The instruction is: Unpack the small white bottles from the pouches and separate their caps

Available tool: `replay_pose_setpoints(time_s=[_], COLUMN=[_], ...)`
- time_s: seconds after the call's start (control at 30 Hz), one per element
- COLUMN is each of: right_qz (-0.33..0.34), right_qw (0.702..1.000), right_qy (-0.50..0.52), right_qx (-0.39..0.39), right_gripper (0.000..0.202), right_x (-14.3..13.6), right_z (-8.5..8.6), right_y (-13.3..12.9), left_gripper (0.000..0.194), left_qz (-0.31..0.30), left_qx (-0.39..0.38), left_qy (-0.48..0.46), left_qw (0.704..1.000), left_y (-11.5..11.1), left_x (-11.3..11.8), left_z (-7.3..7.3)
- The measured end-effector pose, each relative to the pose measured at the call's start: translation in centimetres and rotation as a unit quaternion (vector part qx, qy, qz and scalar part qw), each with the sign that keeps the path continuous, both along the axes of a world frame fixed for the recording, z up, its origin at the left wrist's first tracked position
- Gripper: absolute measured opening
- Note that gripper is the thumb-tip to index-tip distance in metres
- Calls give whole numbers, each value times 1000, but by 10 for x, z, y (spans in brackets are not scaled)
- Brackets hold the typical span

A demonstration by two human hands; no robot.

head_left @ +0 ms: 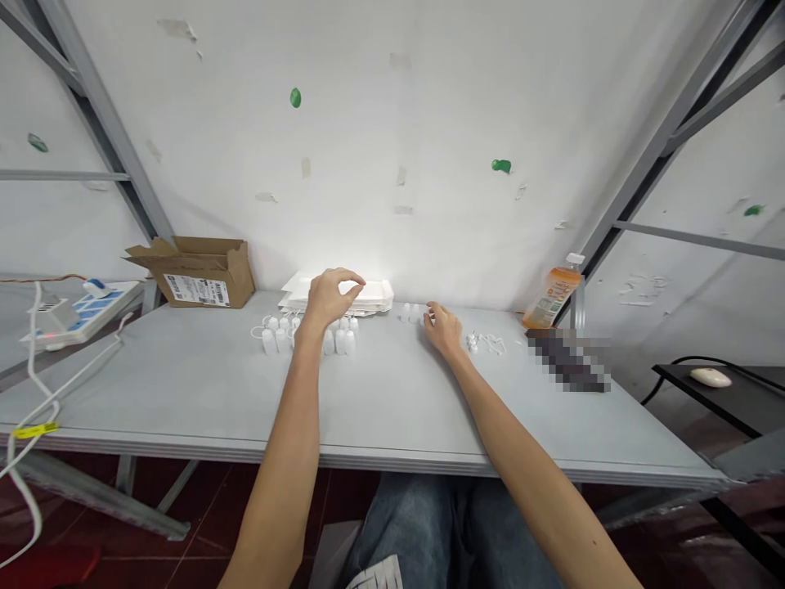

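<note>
My left hand [329, 298] is raised in front of a stack of white sheets or flat trays [379, 296], above several small white plastic bottles. Its thumb and index finger are apart, with nothing visible between them. Some of these bottles [268, 341] stand left of my wrist and others [341, 340] to its right; my hand and forearm hide part of the group. My right hand [444, 329] is low over the table, its fingers curled round a small whitish bottle at the end of a short row [405, 312]. The fingers partly cover that bottle.
Small white caps [472, 342] and a white string-like piece [492, 343] lie right of my right hand. An orange drink bottle [553, 296] and a blurred dark object [567, 360] are farther right. At left are an open cardboard box [205, 262] and a power strip [91, 311] with cables.
</note>
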State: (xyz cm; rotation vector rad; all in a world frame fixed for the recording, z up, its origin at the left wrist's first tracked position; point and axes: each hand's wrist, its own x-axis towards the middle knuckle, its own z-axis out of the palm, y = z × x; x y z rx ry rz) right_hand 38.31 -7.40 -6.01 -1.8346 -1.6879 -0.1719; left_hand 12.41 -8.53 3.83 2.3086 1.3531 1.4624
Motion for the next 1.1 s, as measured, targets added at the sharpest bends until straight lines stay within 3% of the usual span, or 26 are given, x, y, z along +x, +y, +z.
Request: replay_pose_setpoints(time_s=[0.17, 0.33, 0.47, 0.63, 0.8, 0.93, 1.1], right_qz=[6, 1, -3, -6, -23, 0, 42], right_qw=[1000, 1000, 1000, 1000, 999, 999, 993], right_qy=[-12, -2, -2, -3, 22, 41, 51], right_qx=[-11, -5, -13, -15, 6, 36, 93], right_gripper=[42, 44, 43, 44, 45, 43, 35], right_x=[-1, -1, -2, -2, 4, 9, 19], right_z=[1, 2, 5, 12, 18, 20, 23], right_y=[-1, -3, -8, -18, -22, -30, -54], left_gripper=[8, 5, 18, 15, 8, 9, 15], left_qz=[28, 48, 42, 32, 9, -65, -192], left_qx=[-60, -117, -144, -127, -81, -48, -80], left_qy=[115, 245, 302, 338, 284, 178, 5], left_qw=[991, 961, 942, 932, 955, 981, 978], left_y=[12, 27, 33, 37, 26, 9, 2], left_x=[-16, -16, -11, -8, 3, 31, 81], left_z=[2, 9, 12, 11, 18, 24, 8])
